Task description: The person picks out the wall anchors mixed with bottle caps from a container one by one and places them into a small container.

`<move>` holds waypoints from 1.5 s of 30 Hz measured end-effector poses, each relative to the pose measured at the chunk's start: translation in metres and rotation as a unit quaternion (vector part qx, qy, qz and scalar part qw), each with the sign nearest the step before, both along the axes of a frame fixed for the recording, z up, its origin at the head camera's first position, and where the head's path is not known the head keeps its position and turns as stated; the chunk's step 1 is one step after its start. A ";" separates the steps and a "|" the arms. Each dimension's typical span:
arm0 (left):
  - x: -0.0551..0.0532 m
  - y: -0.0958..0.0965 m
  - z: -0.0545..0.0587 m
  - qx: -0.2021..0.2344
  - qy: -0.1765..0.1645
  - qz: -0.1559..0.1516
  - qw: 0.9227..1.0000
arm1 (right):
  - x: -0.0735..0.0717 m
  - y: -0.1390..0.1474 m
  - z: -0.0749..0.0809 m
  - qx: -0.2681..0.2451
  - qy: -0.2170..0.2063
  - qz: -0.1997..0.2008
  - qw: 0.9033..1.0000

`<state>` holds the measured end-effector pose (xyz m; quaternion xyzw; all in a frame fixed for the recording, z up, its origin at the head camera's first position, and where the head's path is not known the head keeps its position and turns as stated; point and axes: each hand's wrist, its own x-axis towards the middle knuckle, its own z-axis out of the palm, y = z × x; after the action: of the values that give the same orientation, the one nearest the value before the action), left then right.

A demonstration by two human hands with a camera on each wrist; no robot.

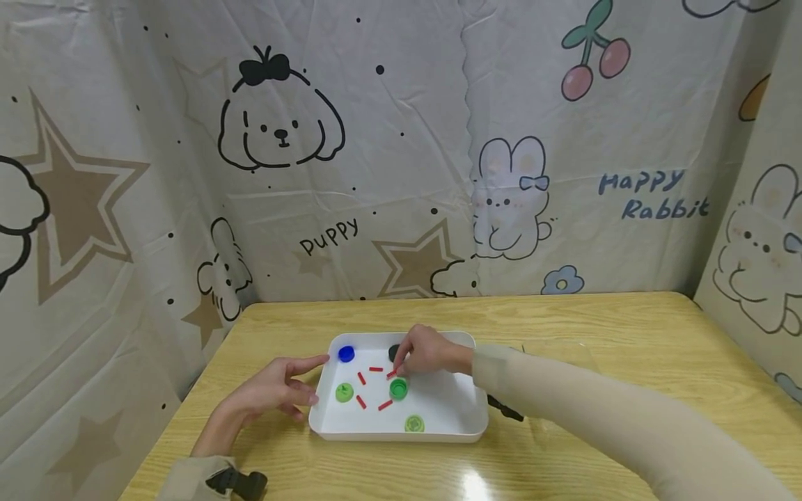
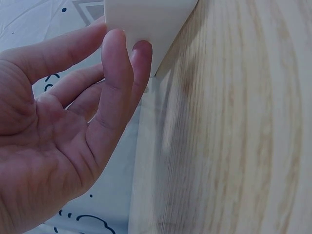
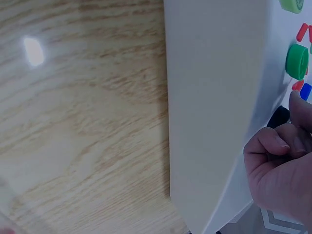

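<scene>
A white tray (image 1: pixel 447 403) lies on the wooden table. My left hand (image 1: pixel 269 390) stands at its left end, fingertips against the outer wall, the fingers extended and slightly bent; the left wrist view shows this hand (image 2: pixel 73 117) from the palm side. Over the tray, my right hand (image 1: pixel 432 351) pinches a short red stick (image 1: pixel 392 374) low between thumb and finger. Beside it are a green cap (image 1: pixel 398 388) and a black cap (image 1: pixel 393 353), partly covered by the hand. Several other red sticks (image 1: pixel 361 378) lie around the middle.
The tray also holds a blue cap (image 1: pixel 347 354) at the back left, a light green cap (image 1: pixel 344 392) at the left and another light green cap (image 1: pixel 414 423) by the front wall. A transparent container (image 1: pixel 564 351) stands to the right, partly behind the right sleeve (image 1: pixel 576 396).
</scene>
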<state>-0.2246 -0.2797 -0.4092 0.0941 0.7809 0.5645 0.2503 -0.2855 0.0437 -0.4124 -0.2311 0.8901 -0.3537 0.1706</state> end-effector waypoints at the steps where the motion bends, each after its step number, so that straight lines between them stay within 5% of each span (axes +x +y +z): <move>1: 0.000 0.000 0.000 0.000 0.000 -0.001 1.000 | 0.000 0.001 0.000 0.000 0.004 0.003 1.000; 20: 0.000 0.002 0.001 -0.009 -0.003 0.000 1.000 | 0.013 0.024 0.025 -0.071 -0.010 0.021 0.997; 45: 0.001 0.001 -0.002 -0.003 0.003 -0.008 1.000 | 0.031 0.082 0.037 -0.082 -0.024 -0.010 0.996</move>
<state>-0.2237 -0.2783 -0.4107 0.1012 0.7828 0.5597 0.2523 -0.2540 0.1254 -0.3754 -0.2266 0.8561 -0.4328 0.1685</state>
